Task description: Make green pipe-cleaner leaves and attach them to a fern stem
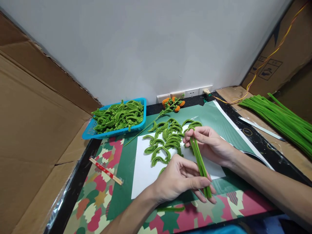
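Several long green pipe cleaners point(200, 160) lie side by side in a bundle between my two hands. My left hand point(185, 180) grips the lower end, thumb on top and fingers beneath. At the upper end, my right hand point(207, 141) pinches the bundle between thumb and fingers, where it looks bent over. Beyond my hands, curled green pipe cleaner pieces point(172, 138) are spread on a white sheet point(143, 172). One short green piece point(171, 209) lies below my left wrist.
A blue basket point(144, 113) of green curled pieces stands at the back left. An orange flower stem point(168, 110) lies behind the sheet. Wrapped chopsticks point(106, 171) are at left; long green stems point(280, 118) and a white strip point(260, 128) at right.
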`<state>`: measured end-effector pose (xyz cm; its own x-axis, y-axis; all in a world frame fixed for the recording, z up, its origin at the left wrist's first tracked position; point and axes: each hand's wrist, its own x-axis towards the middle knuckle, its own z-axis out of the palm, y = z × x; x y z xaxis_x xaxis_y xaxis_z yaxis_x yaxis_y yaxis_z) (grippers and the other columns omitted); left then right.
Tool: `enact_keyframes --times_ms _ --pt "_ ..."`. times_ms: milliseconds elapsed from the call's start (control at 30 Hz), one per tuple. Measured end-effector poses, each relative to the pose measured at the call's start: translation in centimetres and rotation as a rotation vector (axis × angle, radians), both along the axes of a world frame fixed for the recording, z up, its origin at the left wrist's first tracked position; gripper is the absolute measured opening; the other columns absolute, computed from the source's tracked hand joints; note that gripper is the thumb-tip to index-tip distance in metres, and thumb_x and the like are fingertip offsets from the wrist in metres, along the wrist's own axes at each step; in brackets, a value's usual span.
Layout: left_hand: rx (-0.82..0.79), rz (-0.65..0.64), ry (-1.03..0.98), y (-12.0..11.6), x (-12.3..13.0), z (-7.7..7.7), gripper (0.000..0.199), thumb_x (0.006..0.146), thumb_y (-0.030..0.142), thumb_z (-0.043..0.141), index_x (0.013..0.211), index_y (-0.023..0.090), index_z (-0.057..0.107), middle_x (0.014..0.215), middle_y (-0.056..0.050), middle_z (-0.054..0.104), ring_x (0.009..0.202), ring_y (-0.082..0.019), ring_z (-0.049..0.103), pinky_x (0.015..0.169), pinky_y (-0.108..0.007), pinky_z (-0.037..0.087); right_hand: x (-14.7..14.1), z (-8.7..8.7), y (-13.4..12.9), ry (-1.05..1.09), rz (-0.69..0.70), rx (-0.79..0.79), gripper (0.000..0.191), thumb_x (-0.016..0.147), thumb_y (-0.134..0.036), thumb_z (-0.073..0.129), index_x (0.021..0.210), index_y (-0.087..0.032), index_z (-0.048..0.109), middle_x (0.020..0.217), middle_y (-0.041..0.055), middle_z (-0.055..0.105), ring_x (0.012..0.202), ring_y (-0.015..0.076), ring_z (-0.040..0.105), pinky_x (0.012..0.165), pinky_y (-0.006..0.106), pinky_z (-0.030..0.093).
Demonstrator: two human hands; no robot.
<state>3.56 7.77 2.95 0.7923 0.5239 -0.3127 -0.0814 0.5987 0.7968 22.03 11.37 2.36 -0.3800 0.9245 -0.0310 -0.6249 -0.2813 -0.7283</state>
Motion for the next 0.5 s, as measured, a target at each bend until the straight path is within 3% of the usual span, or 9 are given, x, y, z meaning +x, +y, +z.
enact_keyframes --times_ms 167,367,500 --pt "0.02 0.06 -0.007 0.26 0.04 -0.02 0.025 0.086 0.031 0.09 0.09 0.008 0.081 0.084 -0.013 0.082 0.071 -0.021 0.082 0.056 -0.021 0.065 0.27 -0.28 0.48 -0.036 -0.058 -0.033 0.024 0.083 -0.037 0.094 0.092 -0.016 0.086 0.092 0.0047 0.079 0.09 0.0143 0.073 0.086 0.025 0.057" --pt "0.019 0.071 -0.032 0.33 -0.09 0.21 0.023 0.088 0.029 0.089 0.088 0.007 0.081 0.083 -0.012 0.081 0.07 -0.02 0.082 0.057 -0.021 0.065 0.44 -0.23 0.5 -0.031 -0.029 -0.049 0.024 0.085 -0.038 0.092 0.091 -0.017 0.083 0.101 0.0065 0.082 0.097 0.0159 0.076 0.095 0.026 0.058" --pt "0.028 0.079 -0.018 0.59 -0.36 0.39 0.024 0.087 0.03 0.089 0.086 0.008 0.081 0.082 -0.012 0.081 0.068 -0.02 0.082 0.056 -0.021 0.064 0.58 -0.14 0.48 0.033 -0.06 -0.112 0.036 0.082 -0.035 0.095 0.112 -0.024 0.079 0.097 0.0021 0.083 0.09 0.0149 0.078 0.091 0.027 0.06"
